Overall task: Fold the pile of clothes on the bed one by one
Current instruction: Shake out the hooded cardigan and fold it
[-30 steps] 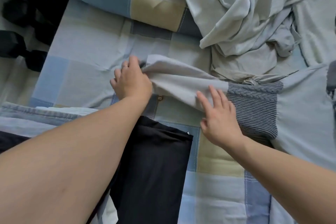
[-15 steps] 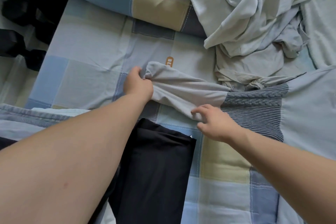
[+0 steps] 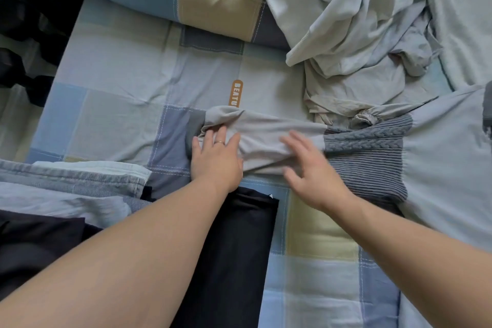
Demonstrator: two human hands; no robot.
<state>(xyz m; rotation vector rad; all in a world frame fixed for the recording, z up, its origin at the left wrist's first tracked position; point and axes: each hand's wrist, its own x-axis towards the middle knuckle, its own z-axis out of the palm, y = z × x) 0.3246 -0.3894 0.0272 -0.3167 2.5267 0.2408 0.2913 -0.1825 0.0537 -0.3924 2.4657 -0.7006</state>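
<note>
While a grey sleeve [image 3: 266,128] of the sweater [image 3: 439,168] is laid across the middle of the bed [image 3: 119,66], the task is judged partly done. Folded items are seen stacked at the near left, a denim piece [image 3: 80,176] and a black piece [image 3: 234,253] among them. The sleeve is pressed flat near its cuff by the left hand [image 3: 217,160], fingers straight. The blurred right hand [image 3: 312,170] is held open, fingers spread, on or just over the sleeve beside the knit panel [image 3: 367,146]. A crumpled pile of clothes [image 3: 354,16] at the far right is left to be folded.
</note>
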